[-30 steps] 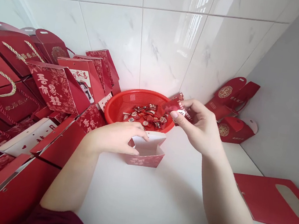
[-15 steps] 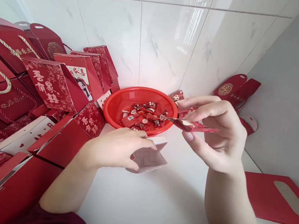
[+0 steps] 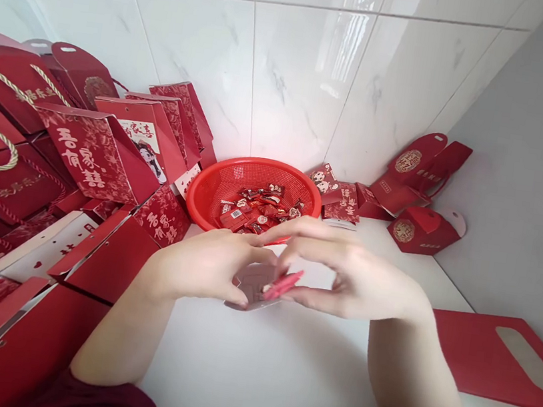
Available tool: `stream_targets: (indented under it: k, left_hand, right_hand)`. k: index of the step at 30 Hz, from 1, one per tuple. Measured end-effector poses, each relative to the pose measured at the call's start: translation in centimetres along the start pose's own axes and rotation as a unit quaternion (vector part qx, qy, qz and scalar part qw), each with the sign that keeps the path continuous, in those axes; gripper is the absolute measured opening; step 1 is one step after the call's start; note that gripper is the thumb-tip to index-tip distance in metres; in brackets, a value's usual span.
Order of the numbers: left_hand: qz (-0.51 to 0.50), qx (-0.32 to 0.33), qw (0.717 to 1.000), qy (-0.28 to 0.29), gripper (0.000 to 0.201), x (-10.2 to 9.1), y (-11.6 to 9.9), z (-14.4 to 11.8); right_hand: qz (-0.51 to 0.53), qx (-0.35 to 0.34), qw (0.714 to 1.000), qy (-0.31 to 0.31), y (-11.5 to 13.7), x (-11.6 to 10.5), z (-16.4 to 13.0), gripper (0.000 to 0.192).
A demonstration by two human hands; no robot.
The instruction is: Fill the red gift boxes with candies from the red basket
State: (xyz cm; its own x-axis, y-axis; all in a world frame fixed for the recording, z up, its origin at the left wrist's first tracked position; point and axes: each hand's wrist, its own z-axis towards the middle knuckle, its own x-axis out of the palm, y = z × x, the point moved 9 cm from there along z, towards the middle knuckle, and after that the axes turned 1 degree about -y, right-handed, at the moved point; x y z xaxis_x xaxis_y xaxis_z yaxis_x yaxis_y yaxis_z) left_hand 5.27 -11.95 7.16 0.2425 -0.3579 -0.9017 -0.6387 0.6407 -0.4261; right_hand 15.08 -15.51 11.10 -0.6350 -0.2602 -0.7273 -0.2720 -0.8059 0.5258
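Note:
My left hand is closed around the near side of a small paper gift box, whose open top and pale inside face me. Between the thumb and fingers of my right hand is a red wrapped candy, slightly blurred, at the mouth of that box. My right fingers cover part of the box's far side. Just behind both hands stands a red plastic basket with several wrapped candies in it.
Red gift boxes crowd the left side, some with rope handles. More small boxes stand at the back right by the grey panel. A flat red board with a cutout lies right of my forearm. White tiles rise behind.
My right hand has moved left and down with the candy, from above the table's right side to the box opening. My left hand stays on the box.

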Motion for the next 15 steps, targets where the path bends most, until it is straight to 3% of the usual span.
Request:
stream_targets:
  k: [3,8,11,15]
  left_hand:
    - [0.051,0.002,0.996,0.067,0.029,1.3,0.0,0.1]
    - [0.068,0.003,0.994,0.081,0.022,1.4,0.4,0.1]
    - [0.044,0.035,0.997,0.044,0.022,0.1,0.8,0.5]
    - [-0.006,0.035,0.996,-0.086,0.024,-3.5,3.8,1.6]
  right_hand:
    - [-0.044,0.078,0.993,0.078,-2.1,2.1,0.1,0.006]
    - [-0.066,0.112,0.988,0.084,-3.4,2.6,-0.1,0.019]
    - [-0.09,0.108,0.989,0.052,-3.2,1.6,0.1,0.017]
    - [-0.079,0.037,0.996,-0.006,0.0,-0.5,0.1,0.015]
